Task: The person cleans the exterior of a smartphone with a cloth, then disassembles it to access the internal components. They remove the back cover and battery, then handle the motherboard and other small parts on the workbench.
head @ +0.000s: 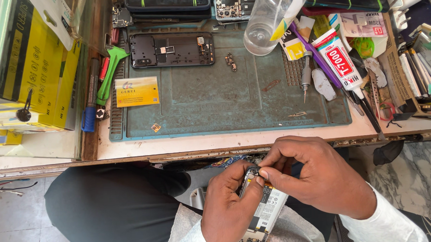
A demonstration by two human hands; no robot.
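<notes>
At lower centre of the frame, below the bench (235, 143) edge | left hand (228, 209) gripping opened phone (265, 211) | right hand (317, 172) pinching its top end | green mat (214, 97), phone frame (171, 49), glue tube (340, 59), clear bottle (264, 24) lying well apart above.

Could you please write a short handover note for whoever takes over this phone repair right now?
Left hand: holds the opened phone over the lap, back cover off, battery showing.
Right hand: fingertips pinch at the phone's top edge, near the camera corner.
On the green mat: a black phone frame, a small loose part, a screwdriver. Glue tube lies at the mat's right.
Done: phone opened. Left: the work at the top edge.
</notes>
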